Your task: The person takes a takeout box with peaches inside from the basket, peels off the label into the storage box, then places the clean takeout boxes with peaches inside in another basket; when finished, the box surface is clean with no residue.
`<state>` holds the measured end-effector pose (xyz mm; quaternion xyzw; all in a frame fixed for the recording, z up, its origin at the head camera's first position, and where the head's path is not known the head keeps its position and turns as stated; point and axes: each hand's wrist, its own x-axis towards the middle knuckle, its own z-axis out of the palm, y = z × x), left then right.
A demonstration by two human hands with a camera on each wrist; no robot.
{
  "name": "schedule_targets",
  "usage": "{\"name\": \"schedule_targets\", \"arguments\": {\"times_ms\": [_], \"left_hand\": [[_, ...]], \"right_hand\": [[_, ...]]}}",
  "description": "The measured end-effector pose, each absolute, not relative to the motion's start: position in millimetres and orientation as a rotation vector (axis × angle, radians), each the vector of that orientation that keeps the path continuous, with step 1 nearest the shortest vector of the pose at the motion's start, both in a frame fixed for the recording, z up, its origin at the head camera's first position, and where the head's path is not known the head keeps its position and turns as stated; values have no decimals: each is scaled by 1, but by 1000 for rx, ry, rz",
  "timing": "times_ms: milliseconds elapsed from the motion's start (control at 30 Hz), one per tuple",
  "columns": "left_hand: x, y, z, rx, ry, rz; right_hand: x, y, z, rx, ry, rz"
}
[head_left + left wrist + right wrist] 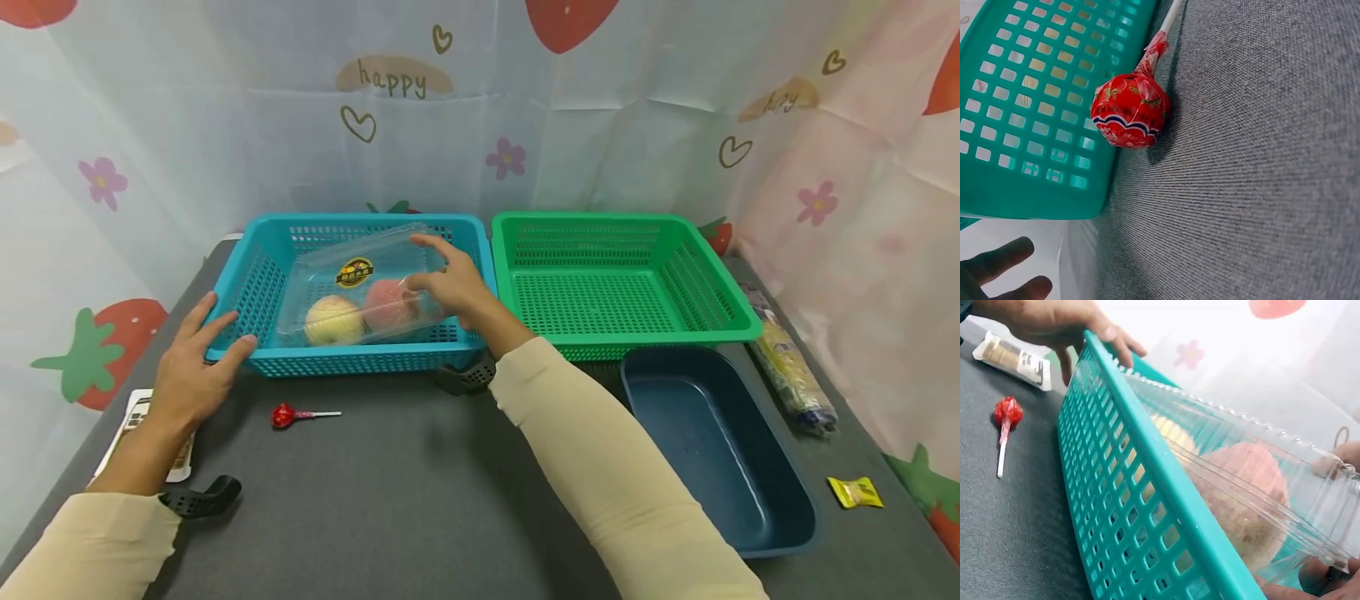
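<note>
A clear plastic fruit box (pixel 322 271) with a gold-and-black label lies tilted in the blue basket (pixel 375 361). Inside the box are a pale yellow round fruit (pixel 334 320) and a pinkish-red one (pixel 388 303). My right hand (pixel 453 287) holds the box by its right end; in the right wrist view its fingers lie above and below that end. At the basket's front left corner, my left hand (pixel 191 375) touches the rim with spread, fairly straight fingers. A red-wrapped lollipop (pixel 283 416) lies on the table in front of the basket.
Beside the blue basket stands a green basket (pixel 630 340). A dark blue tub (pixel 780 533) sits in front of it. At the right lie a long wrapped packet (pixel 791 367) and a small yellow packet (pixel 856 492). A white-edged packet (pixel 180 467) is partly behind my left wrist.
</note>
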<state>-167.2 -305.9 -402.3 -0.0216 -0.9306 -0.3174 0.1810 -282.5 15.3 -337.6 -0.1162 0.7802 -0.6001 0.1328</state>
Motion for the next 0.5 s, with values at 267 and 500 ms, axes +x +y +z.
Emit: {"name": "schedule_targets", "arguments": {"times_ms": [267, 500], "left_hand": [[-164, -308, -404, -45, -2613, -910], [-167, -305, -402, -63, -2607, -901]], "right_hand": [[-272, 26, -330, -305, 2147, -2034], [-259, 43, -321, -289, 2157, -2094]]}}
